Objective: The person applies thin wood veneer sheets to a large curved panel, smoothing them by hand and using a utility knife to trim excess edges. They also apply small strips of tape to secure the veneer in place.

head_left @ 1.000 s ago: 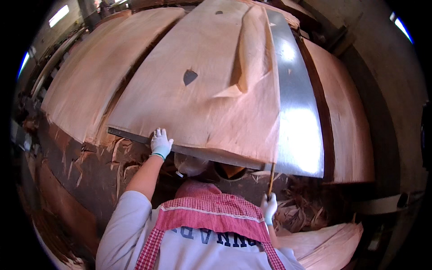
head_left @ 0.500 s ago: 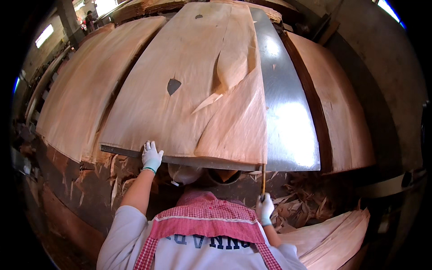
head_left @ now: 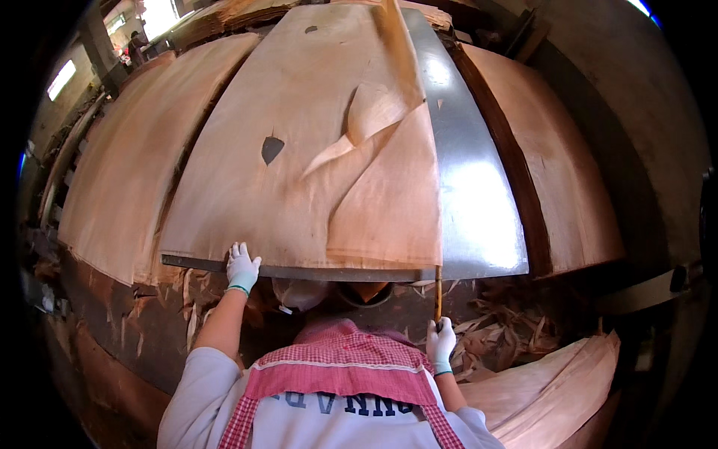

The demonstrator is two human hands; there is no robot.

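Note:
A wide, thin wood veneer sheet (head_left: 239,172) lies over a grey metal-topped table (head_left: 479,194). It has a dark leaf-shaped hole and a smaller one farther off. Its right part is torn and folded over in a loose flap (head_left: 370,116), and the far right edge stands raised and blurred. My left hand (head_left: 243,267), in a white glove, rests with fingers spread on the sheet's near edge. My gloved right hand (head_left: 441,340) is closed around a thin wooden stick (head_left: 438,299), whose far end meets the sheet's near right corner.
Veneer stacks flank the table, one on the left (head_left: 149,142) and one on the right (head_left: 546,150). Veneer scraps (head_left: 508,337) litter the floor below. More veneer (head_left: 546,389) lies at the lower right. A dark bucket (head_left: 364,295) stands under the near edge. Far left, another person (head_left: 136,49) is visible.
The sheet's far right edge has lifted, and the torn flap has shifted and creased more. My left hand sits slightly farther left along the near edge. My right hand keeps hold of the stick.

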